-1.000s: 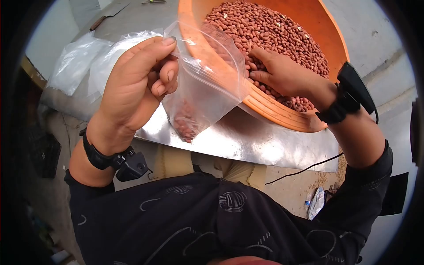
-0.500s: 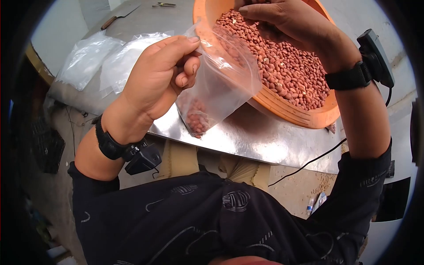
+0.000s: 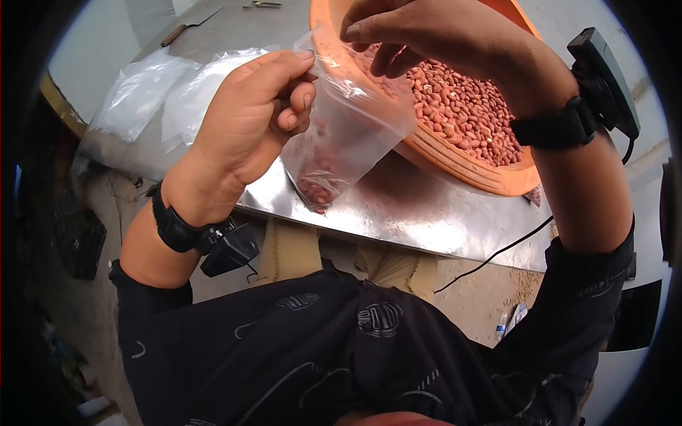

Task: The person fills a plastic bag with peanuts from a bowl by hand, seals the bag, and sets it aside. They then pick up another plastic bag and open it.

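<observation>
My left hand (image 3: 266, 106) pinches the top edge of a clear zip bag (image 3: 369, 135) between thumb and fingers. Reddish-brown peanuts (image 3: 317, 186) lie in the bag's lower corner, and a few more show higher up inside it. Over the bag's mouth, my right hand (image 3: 419, 35) hangs palm down with its fingers bent and apart. Whether any peanuts remain under its fingers is hard to make out. Behind the bag, a big orange basin (image 3: 490, 179) stands tilted toward me, holding a heap of the same peanuts (image 3: 462, 106).
Two stacks of clear plastic bags (image 3: 138, 99) lie on the metal table (image 3: 419, 206) at left. A knife with a wooden handle (image 3: 174, 35) and a small metal tool (image 3: 263, 5) are at the back. A black cable (image 3: 490, 266) runs off the table's right side.
My right hand has moved left and down from above the basin to the bag's mouth, its fingers spreading. More peanuts show inside the bag. My left hand keeps its pinch.
</observation>
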Available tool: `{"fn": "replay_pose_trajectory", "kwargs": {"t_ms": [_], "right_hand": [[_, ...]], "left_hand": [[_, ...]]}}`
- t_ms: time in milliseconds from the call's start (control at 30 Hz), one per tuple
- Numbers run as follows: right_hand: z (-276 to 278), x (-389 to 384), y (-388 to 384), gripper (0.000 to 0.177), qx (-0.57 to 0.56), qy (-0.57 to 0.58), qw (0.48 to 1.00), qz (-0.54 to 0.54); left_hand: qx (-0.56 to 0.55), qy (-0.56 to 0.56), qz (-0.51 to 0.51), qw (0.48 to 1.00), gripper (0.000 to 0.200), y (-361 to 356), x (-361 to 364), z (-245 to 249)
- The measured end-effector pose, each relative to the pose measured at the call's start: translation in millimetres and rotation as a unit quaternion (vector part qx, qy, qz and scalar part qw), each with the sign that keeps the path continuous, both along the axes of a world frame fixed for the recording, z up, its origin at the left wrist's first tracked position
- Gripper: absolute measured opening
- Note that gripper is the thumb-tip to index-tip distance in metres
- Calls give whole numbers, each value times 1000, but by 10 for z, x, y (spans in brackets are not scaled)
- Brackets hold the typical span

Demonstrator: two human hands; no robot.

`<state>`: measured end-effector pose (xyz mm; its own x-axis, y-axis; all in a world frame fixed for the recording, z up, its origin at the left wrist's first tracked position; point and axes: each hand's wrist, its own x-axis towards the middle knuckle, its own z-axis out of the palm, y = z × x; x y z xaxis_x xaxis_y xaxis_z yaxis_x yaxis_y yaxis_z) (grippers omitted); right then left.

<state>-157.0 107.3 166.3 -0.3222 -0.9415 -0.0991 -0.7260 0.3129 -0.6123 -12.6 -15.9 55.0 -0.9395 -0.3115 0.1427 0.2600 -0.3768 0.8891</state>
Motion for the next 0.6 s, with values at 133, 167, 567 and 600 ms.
{"fn": "replay_pose_trajectory", "kwargs": {"t_ms": [133,167,567,600], "right_hand": [[-146,-567,430,23,-24,67,996,-62],[-117,-650,501,19,68,110,986,-104],[-574,-1250,1200,66,276,49,936,-214],[-645,-1235,1157,68,223,-1,952,-210]], "left_hand": [[8,26,-25,999,20,-55,25,-59],[7,27,-25,999,20,-60,36,-63],[15,29,-42,999,19,-95,-25,-111],[16,27,-41,999,19,-96,-27,-110]]}}
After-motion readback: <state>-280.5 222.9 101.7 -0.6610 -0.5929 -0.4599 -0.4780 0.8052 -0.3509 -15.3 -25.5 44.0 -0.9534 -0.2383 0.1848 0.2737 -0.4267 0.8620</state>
